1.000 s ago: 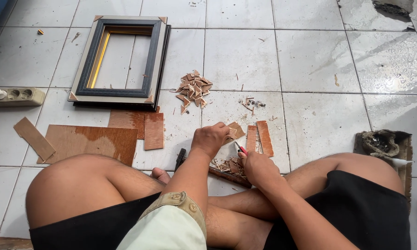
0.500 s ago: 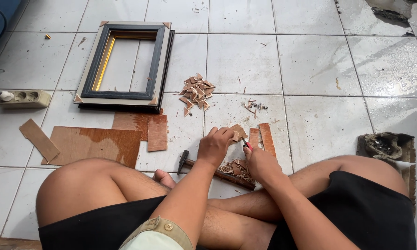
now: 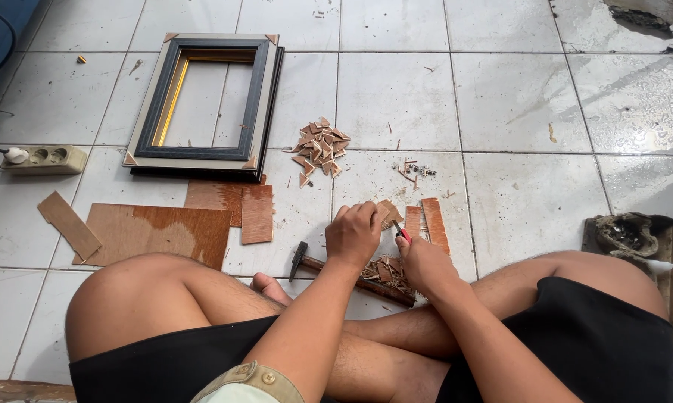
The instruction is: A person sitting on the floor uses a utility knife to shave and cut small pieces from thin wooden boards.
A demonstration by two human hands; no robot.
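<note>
On the white tiled floor (image 3: 515, 97) we sit cross-legged, both hands low between our knees. Our left hand (image 3: 353, 235) is curled shut over a small piece of thin brown board (image 3: 388, 213), pinning it against the tile, with the piece's corner showing past the knuckles. Our right hand (image 3: 424, 265) is closed around a red-handled cutter (image 3: 401, 232), whose tip meets the edge of that piece. Just beside the hands lie two narrow wooden strips (image 3: 426, 222), and under our wrists sits a heap of small offcuts (image 3: 381, 270) touching the handle of a hammer (image 3: 329, 270), which lies flat on the floor. Farther out, a pile of brown triangular chips (image 3: 319, 145) rests near a dark picture frame (image 3: 206, 104) with a gold inner edge. Left of us lie larger plywood sheets (image 3: 164, 231), and a power strip (image 3: 44, 159) sits near the left edge. A worn rag bundle (image 3: 631, 235) lies by our right knee.
</note>
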